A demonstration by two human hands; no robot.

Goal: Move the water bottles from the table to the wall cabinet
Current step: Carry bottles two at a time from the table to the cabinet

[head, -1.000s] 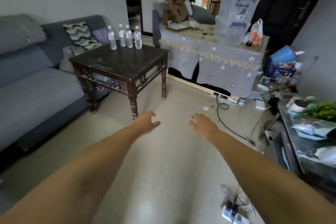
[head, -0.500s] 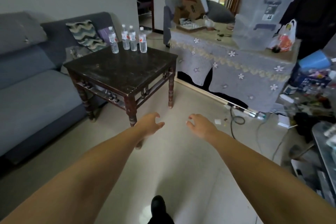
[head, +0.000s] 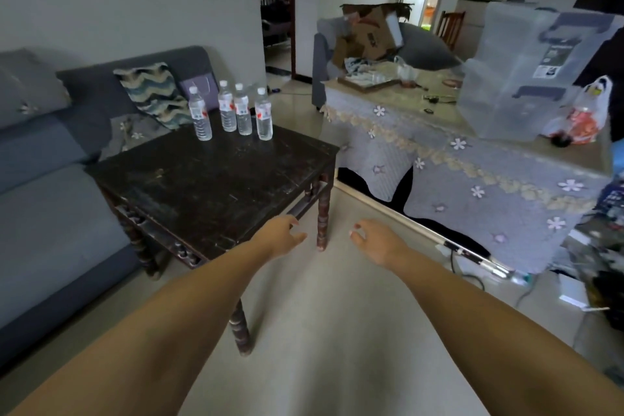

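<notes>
While empty, left hand point(head: 282, 236) and right hand point(head: 376, 240) at the dark surface's point(head: 209, 179) near corner, fingers loosely spread. Four water bottles point(head: 233, 113) upright along its far edge.

Four clear plastic water bottles point(head: 233, 113) stand upright in a loose row at the far edge of a dark, worn wooden table point(head: 209, 179), each with a white cap and a white label marked in red. The leftmost one point(head: 200, 113) stands a little apart from the other three, which are close together, the two middle ones nearly touching. All are capped and look full, and nothing touches them
</notes>
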